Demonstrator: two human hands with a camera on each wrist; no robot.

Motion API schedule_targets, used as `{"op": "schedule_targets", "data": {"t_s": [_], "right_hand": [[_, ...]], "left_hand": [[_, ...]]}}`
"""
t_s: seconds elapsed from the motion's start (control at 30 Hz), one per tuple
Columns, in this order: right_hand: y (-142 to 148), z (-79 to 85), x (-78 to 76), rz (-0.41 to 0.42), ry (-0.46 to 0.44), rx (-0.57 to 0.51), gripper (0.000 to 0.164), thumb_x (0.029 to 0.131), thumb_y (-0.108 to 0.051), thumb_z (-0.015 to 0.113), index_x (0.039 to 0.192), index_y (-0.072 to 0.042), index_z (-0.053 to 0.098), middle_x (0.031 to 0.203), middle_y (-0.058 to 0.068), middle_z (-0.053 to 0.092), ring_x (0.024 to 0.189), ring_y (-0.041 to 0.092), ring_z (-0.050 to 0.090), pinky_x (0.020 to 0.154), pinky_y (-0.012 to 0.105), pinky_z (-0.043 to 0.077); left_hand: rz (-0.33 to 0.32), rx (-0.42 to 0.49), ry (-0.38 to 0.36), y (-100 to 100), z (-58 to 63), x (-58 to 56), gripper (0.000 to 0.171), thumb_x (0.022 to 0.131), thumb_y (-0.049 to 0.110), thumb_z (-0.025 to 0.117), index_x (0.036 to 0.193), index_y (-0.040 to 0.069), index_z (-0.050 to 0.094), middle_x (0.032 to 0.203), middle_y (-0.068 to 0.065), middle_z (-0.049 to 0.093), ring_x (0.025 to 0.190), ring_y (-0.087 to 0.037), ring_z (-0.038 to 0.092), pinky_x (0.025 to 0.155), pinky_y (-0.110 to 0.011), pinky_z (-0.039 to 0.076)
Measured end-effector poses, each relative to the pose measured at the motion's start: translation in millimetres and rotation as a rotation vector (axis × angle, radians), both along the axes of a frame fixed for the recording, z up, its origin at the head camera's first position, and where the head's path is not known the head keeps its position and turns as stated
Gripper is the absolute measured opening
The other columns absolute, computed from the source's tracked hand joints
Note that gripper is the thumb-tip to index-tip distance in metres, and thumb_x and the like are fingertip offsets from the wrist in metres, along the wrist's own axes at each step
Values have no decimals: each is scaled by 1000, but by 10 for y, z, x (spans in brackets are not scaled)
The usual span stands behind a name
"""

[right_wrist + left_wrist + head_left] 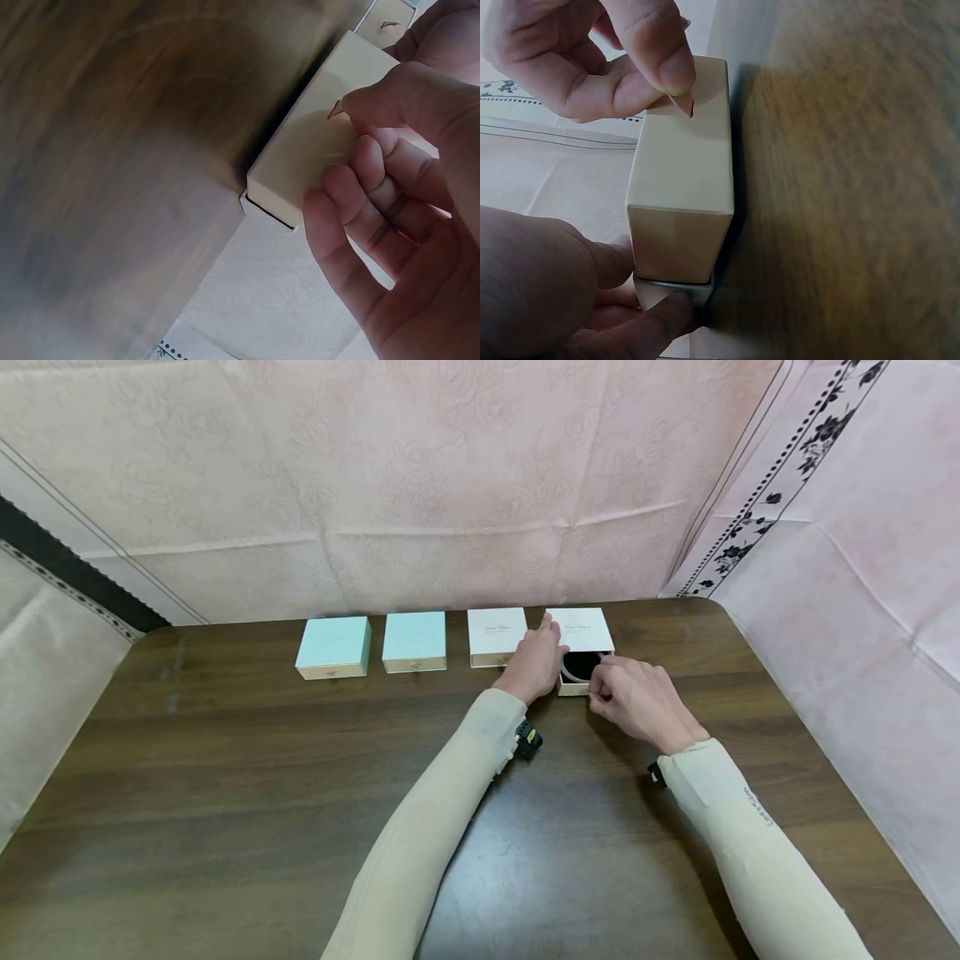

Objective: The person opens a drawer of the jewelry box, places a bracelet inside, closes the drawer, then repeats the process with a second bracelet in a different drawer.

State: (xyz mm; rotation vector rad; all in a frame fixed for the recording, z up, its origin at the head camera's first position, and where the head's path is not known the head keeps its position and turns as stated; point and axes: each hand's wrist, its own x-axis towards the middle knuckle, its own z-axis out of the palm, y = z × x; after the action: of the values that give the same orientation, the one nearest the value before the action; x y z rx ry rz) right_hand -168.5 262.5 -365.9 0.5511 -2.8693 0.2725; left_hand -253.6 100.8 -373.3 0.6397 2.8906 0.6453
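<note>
At the right end of the row, a white drawer box (579,628) has its cream drawer (573,690) pulled partly out. Inside shows a pale ring-shaped thing (567,675) around a black middle, partly covered by my right hand (637,700). That hand pinches a small brown pull tab (682,103) on the drawer's front between thumb and finger; its other fingers are curled. My left hand (534,662) holds the box's sleeve at the left, thumb and fingers against it, as the left wrist view shows.
Left of it stand a second white box (497,631) and two mint-green boxes (414,637), (333,643), all with drawers in. Everything is on a brown wooden table (300,793). Pale patterned cloth (375,468) hangs behind the table and at both sides.
</note>
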Motion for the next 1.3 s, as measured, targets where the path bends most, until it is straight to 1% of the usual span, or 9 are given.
{"op": "schedule_targets", "data": {"t_s": [0.2,0.43,0.67,0.83,1.1,1.3], "right_hand": [[-4,5,-13,-16,-23,-1,12,81,-7,70,76,-18,67,77,-4,63,69,17,62,60,41,50],[-18,3,-29,-30,-30,-1,13,80,-8,70,76,-19,66,76,-5,63,69,15,61,59,39,48],[-15,0,-48,-30,-43,2,11,81,-8,69,77,-18,68,77,-3,65,70,17,62,59,40,49],[-15,7,-65,-40,-56,12,9,81,-9,68,77,-17,69,77,-2,66,69,18,62,59,41,50],[-31,22,-96,-48,-47,18,12,80,-9,68,74,-20,67,75,-6,64,66,16,62,58,40,49],[-26,25,-112,-47,-48,14,10,81,-9,68,76,-18,69,76,-4,65,68,17,63,59,42,50]], "left_hand": [[-3,-4,-9,3,-5,0,50,111,26,42,155,1,39,169,-17,24,137,-36,53,109,-37,49],[-3,-9,-7,-2,-14,6,50,111,26,41,155,1,38,169,-17,24,136,-37,53,109,-37,49],[-9,-1,-5,-8,-13,10,49,111,26,42,154,1,40,169,-17,25,135,-37,55,109,-38,50],[-14,0,-17,-3,-5,10,49,111,26,41,154,2,40,169,-17,24,135,-36,55,108,-37,50],[-20,-9,13,-17,-4,2,47,111,25,42,151,0,42,168,-19,25,132,-37,57,107,-38,50],[-27,-4,18,-14,2,-6,48,111,25,43,152,0,42,168,-19,25,131,-36,58,106,-36,51]]}}
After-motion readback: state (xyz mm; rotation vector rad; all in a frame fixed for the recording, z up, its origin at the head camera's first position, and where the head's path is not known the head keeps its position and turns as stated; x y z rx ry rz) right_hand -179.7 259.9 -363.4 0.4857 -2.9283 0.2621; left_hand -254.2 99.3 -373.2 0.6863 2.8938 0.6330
